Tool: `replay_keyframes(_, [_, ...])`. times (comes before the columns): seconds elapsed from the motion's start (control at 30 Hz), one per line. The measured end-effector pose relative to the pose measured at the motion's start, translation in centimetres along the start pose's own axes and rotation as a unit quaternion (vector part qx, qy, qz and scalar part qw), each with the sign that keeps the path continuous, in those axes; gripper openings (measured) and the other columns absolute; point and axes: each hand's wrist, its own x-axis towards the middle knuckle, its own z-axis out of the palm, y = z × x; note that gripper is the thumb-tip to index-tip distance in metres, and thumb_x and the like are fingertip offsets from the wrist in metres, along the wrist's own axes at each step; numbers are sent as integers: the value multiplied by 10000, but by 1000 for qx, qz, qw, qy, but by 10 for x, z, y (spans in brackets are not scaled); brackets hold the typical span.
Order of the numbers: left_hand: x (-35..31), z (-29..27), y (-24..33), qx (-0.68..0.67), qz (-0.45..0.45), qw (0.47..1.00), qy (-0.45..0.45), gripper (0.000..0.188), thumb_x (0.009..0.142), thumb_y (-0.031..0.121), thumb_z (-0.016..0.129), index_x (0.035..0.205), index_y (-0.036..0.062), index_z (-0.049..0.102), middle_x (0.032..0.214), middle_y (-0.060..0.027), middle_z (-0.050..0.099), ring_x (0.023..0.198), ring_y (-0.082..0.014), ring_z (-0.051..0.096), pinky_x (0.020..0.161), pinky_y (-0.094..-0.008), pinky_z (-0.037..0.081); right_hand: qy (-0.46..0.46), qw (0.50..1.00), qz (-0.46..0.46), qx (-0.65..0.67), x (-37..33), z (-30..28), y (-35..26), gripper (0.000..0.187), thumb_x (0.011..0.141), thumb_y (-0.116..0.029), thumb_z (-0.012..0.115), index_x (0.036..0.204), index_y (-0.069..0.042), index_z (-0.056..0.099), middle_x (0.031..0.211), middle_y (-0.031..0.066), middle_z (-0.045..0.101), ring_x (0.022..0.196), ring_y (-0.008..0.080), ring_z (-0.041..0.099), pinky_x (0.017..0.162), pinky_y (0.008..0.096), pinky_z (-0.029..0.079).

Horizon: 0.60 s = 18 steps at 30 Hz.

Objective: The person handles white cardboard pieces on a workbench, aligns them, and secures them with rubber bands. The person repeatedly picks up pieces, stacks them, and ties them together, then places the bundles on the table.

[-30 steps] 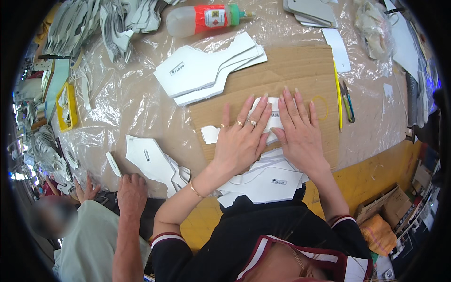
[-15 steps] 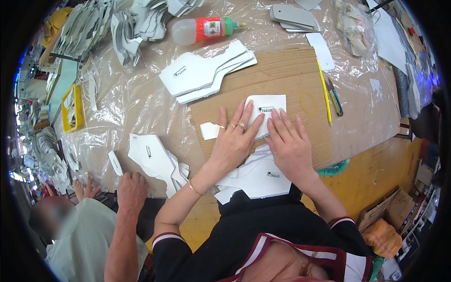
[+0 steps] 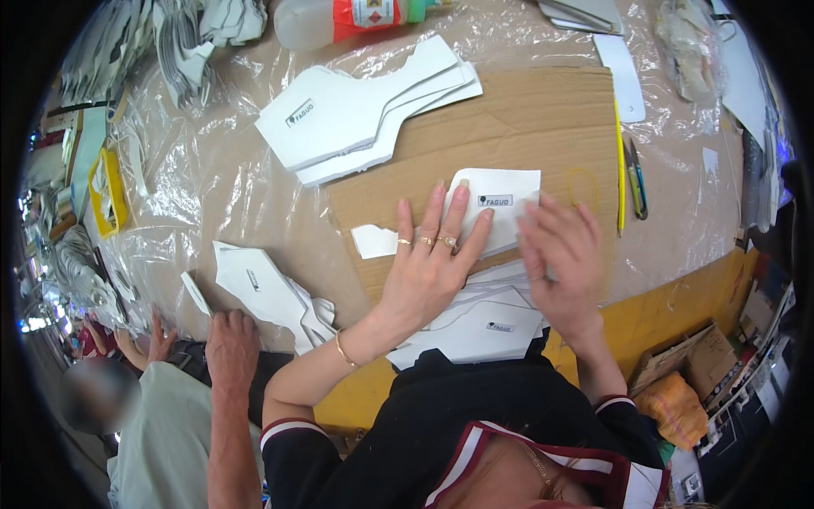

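Note:
My left hand, rings on its fingers, lies flat with fingers spread over a white cut shoe-upper piece bearing a small printed label. That piece rests on a brown cardboard sheet. At the piece's right edge, my right hand is slightly blurred, its fingers loosely bent and nothing seen in them. Left of my left hand, a small white piece sticks out, partly covered. Below my hands lies a pile of white pieces, partly hidden by my left hand and arm.
A stack of white pieces overlaps the cardboard's far left. Another stack lies left, near a co-worker's hand. A bottle lies at the back. A yellow pencil and thin tools lie right; a yellow basket is far left.
My right hand has lifted off the labelled piece and shifted right, its fingers bending. My left hand stays flat on the piece. The whole view has shifted a little.

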Motion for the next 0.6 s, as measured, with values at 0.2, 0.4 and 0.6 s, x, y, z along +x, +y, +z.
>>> replay_keyframes(0.2, [0, 4, -2, -22, 2, 999, 24, 672, 706, 51, 689, 1355, 173, 566, 1512, -222, 368, 1397, -421, 352, 1127, -645, 183, 68, 997, 23, 2, 24, 6, 9, 307, 824, -170, 732, 1128, -140, 699, 1173, 91, 601, 1027, 277, 579, 860, 405, 412])
replay_keyframes(0.4, [-1, 4, -1, -16, 0, 1000, 12, 635, 749, 11, 634, 1351, 201, 570, 1514, -223, 362, 1392, -431, 354, 1131, -648, 161, 56, 995, 65, 47, 45, 8, 13, 341, 782, -268, 772, 1086, -133, 697, 1018, 64, 593, 905, 241, 557, 766, 381, 399])
replay_keyframes(0.6, [-1, 3, -3, 5, 17, 1000, 12, 458, 901, 166, 553, 1359, 170, 552, 1512, -239, 360, 1391, -436, 350, 1093, -669, 221, -19, 998, 62, 14, 63, 2, 12, 345, 756, -374, 765, 992, -145, 657, 943, 9, 572, 895, 215, 549, 746, 364, 382])
